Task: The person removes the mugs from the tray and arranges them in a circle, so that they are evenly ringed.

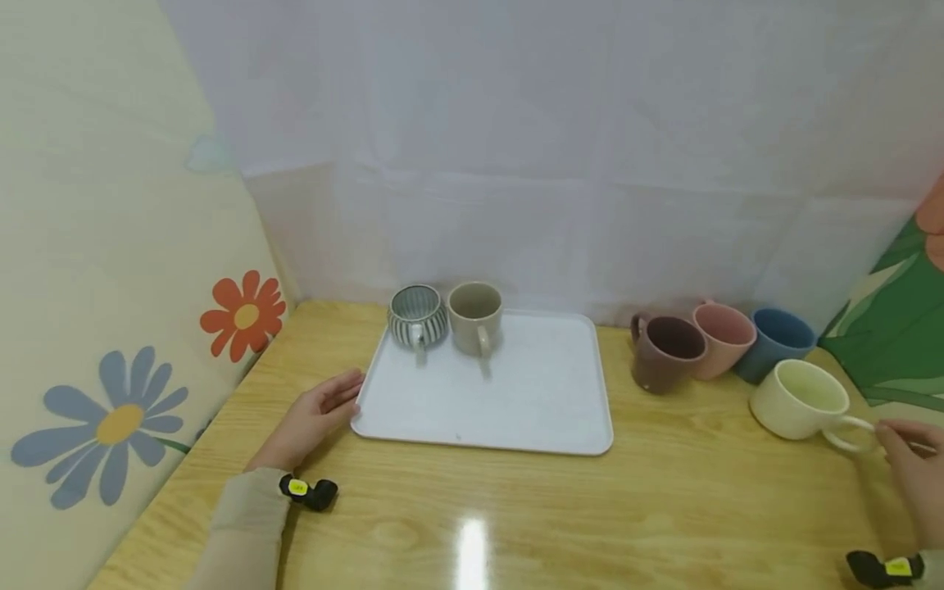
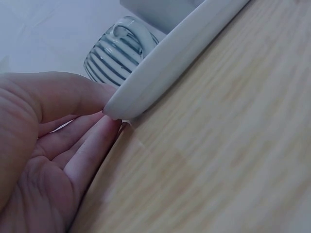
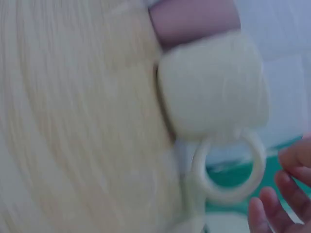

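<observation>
My left hand (image 1: 313, 418) is at the left side of a white tray (image 1: 479, 410). In the left wrist view its fingertips hold the tray's rim (image 2: 155, 77), one digit above and another below. A striped glass-like cup (image 1: 417, 318) and a beige mug (image 1: 474, 318) stand upright on the tray's back left part. At the far right, my right hand (image 1: 914, 463) is beside the handle of a pale yellow mug (image 1: 804, 399). The right wrist view, somewhat blurred, shows the fingers spread loosely near the handle (image 3: 231, 194), with a small gap between.
Right of the tray, a dark brown mug (image 1: 667, 354), a pink mug (image 1: 724, 338) and a blue mug (image 1: 776, 340) stand close together behind the pale yellow one. A white cloth (image 1: 516, 164) hangs along the wooden table's (image 1: 553, 516) back edge.
</observation>
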The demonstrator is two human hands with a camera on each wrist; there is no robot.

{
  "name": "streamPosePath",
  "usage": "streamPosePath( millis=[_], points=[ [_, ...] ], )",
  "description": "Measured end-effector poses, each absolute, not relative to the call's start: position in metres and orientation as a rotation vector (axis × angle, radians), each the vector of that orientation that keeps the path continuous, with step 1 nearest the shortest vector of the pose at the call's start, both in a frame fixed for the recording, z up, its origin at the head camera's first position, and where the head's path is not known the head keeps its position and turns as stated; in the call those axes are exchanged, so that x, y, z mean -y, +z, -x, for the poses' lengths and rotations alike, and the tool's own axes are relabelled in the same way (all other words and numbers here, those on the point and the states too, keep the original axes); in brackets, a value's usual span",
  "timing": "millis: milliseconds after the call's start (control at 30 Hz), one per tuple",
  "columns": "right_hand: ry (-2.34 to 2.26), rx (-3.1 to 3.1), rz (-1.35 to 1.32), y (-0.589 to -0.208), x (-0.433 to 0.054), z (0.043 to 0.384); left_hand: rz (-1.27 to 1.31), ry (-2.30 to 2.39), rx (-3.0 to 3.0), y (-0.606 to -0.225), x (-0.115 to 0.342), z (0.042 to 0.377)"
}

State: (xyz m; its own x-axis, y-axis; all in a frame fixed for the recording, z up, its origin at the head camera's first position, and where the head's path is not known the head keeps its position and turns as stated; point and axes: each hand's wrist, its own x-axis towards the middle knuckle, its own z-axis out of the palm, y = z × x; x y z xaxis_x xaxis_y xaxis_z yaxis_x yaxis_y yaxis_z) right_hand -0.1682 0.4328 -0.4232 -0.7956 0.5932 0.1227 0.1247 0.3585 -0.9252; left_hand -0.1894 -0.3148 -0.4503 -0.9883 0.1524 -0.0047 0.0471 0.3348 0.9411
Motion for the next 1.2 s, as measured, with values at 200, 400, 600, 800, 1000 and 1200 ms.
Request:
streamPosePath(
  millis=[200, 400, 600, 800, 1000, 1200],
  points=[
    [1.162, 2.374, 0.580, -0.396, -0.382, 0.170, -0.185, 1.746, -2.506, -0.452, 0.313, 0.189],
    [1.217, 2.357, 0.184, -0.379, -0.335, 0.172, -0.197, 1.774, -2.490, -0.453, 0.314, 0.187],
    [1.358, 2.330, -0.077, -0.374, -0.290, 0.176, -0.189, 1.767, -2.500, -0.453, 0.313, 0.190],
    [1.434, 2.292, -0.240, -0.373, -0.245, 0.185, -0.200, 1.779, -2.484, -0.452, 0.311, 0.190],
    [1.625, 2.211, -0.359, -0.374, -0.205, 0.196, -0.204, 1.774, -2.504, -0.452, 0.313, 0.188],
    [1.791, 2.172, -0.420, -0.379, -0.169, 0.205, -0.228, 1.802, -2.490, -0.454, 0.316, 0.188]
  ],
)
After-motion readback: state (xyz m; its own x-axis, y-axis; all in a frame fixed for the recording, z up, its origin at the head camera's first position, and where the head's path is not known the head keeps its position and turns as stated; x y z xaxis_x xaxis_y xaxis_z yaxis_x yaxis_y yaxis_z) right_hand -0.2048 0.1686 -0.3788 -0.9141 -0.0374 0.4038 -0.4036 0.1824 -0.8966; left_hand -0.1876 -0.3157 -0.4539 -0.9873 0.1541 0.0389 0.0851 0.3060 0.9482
